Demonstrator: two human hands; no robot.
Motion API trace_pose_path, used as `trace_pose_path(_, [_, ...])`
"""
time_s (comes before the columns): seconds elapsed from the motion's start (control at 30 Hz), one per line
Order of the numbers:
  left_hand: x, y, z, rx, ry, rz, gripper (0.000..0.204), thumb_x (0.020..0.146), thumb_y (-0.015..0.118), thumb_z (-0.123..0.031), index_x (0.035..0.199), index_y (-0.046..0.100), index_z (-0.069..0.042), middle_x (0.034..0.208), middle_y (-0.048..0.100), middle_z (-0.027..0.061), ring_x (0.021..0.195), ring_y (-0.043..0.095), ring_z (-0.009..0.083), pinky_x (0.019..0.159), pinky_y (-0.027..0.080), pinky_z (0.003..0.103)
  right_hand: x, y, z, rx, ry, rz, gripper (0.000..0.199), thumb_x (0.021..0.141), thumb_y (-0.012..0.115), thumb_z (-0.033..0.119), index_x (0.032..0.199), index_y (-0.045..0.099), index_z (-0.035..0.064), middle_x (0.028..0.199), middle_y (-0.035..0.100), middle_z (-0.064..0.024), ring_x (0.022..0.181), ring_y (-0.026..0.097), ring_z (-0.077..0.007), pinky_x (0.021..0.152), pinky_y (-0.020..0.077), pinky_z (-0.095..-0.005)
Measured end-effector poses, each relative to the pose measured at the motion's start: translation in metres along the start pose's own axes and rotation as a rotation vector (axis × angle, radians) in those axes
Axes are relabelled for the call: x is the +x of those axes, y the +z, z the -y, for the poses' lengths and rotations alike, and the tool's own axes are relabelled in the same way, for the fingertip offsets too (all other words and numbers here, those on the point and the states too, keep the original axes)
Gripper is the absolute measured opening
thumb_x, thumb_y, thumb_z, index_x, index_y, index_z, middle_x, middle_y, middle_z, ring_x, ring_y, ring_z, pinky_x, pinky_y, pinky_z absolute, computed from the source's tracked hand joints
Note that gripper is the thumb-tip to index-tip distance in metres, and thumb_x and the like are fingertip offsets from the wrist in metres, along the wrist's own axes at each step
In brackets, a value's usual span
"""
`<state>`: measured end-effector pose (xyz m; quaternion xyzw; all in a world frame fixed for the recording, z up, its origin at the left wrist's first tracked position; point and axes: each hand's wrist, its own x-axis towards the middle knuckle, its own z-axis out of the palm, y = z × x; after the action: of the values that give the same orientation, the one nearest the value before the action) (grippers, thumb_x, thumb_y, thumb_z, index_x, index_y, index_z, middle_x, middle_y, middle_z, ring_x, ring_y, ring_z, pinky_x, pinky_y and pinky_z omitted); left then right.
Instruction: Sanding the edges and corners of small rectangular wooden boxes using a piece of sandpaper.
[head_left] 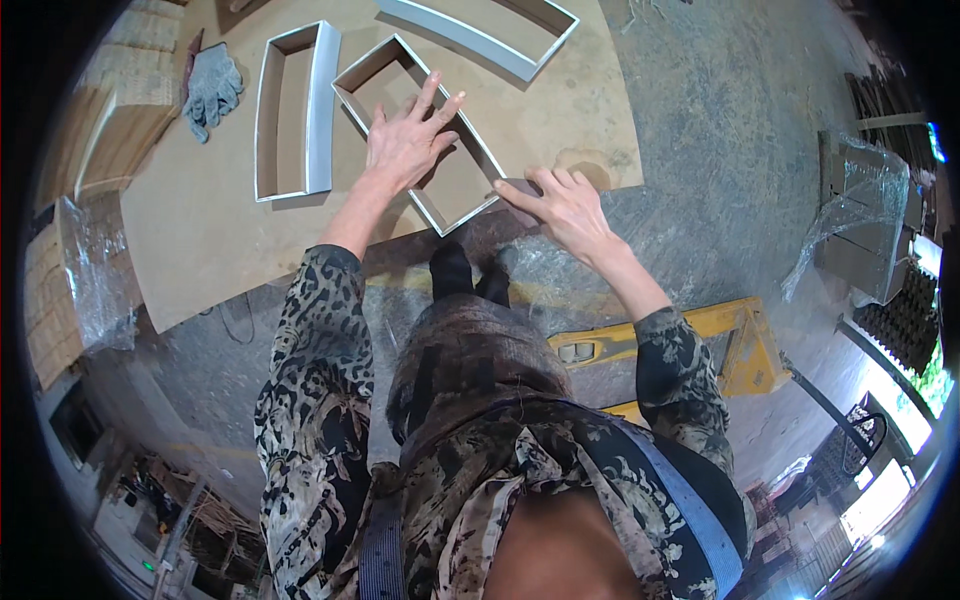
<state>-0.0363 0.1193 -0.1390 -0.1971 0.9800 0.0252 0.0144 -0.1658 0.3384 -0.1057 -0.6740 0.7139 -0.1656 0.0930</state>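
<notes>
A pale metal frame [420,140], an open rectangle with thin upright walls, lies skewed on the brown board worktop [200,230] just above the middle of the picture, its lower corner close to the board's near edge. The left hand [405,140] lies flat across it with fingers spread, pressing on the wall rather than gripping. The right hand [565,210] sits at the lower right corner; its grip looks like a pinch on that corner, though the fingertips hide the contact, so I cannot be sure.

Judging from this, the thin walls could bow under the flat palm, the corner could slide off the board edge if pushed downward in the frame, and raw edges could nick bare fingers. A second frame [295,110] and a third frame [480,30] lie upper left and top centre, with a grey glove [212,88] unused beside them.
</notes>
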Motion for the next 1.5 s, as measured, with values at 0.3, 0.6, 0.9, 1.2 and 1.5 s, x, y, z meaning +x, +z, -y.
trace_pose_path(0.3, [0.001,0.0,-0.001,-0.014,0.008,-0.008,0.054,0.084,0.052,-0.042,0.134,0.032,-0.036,0.146,0.02,0.0006,0.117,0.045,0.0221,0.091,0.035,0.062,0.003,0.002,-0.004,0.065,-0.012,0.03,0.051,0.072,0.06,0.01,0.12,0.055,0.0282,0.094,0.052,-0.0044,0.081,0.052,-0.0205,0.066,0.0389,-0.0315])
trace_pose_path(0.6, [0.0,-0.001,-0.001,-0.013,0.012,-0.021,0.054,0.084,0.052,-0.042,0.134,0.032,-0.035,0.146,0.02,0.0015,0.117,0.045,0.0225,0.09,0.035,0.062,0.008,0.002,-0.006,0.091,-0.049,-0.046,0.041,0.075,0.059,0.015,0.114,0.057,0.0277,0.088,0.052,-0.0038,0.081,0.052,-0.0207,0.065,0.04,-0.032])
trace_pose_path(0.9, [-0.002,0.0,-0.001,-0.003,0.008,-0.002,0.053,0.084,0.051,-0.042,0.134,0.032,-0.036,0.146,0.02,0.0022,0.117,0.045,0.0238,0.09,0.036,0.062,0.015,0.002,-0.006,0.046,-0.045,0.073,0.047,0.074,0.059,0.012,0.118,0.055,0.0282,0.089,0.051,-0.0037,0.082,0.051,-0.0204,0.066,0.0392,-0.0311])
trace_pose_path(1.2, [-0.002,0.003,-0.001,-0.027,0.013,-0.013,0.053,0.085,0.051,-0.043,0.134,0.032,-0.036,0.146,0.02,0.002,0.118,0.045,0.0236,0.091,0.035,0.062,0.017,0.007,-0.007,0.08,-0.058,0.02,0.046,0.076,0.058,0.012,0.119,0.054,0.0284,0.09,0.051,-0.0032,0.082,0.051,-0.02,0.067,0.0399,-0.0313])
trace_pose_path(1.5, [0.002,0.005,0.001,-0.015,0.027,-0.022,0.054,0.085,0.05,-0.043,0.135,0.029,-0.037,0.146,0.019,0.0018,0.118,0.045,0.0236,0.091,0.035,0.063,0.006,0.003,-0.003,0.101,0.001,0.066,0.05,0.074,0.061,0.012,0.121,0.054,0.028,0.097,0.052,-0.005,0.086,0.051,-0.0222,0.071,0.0417,-0.0328])
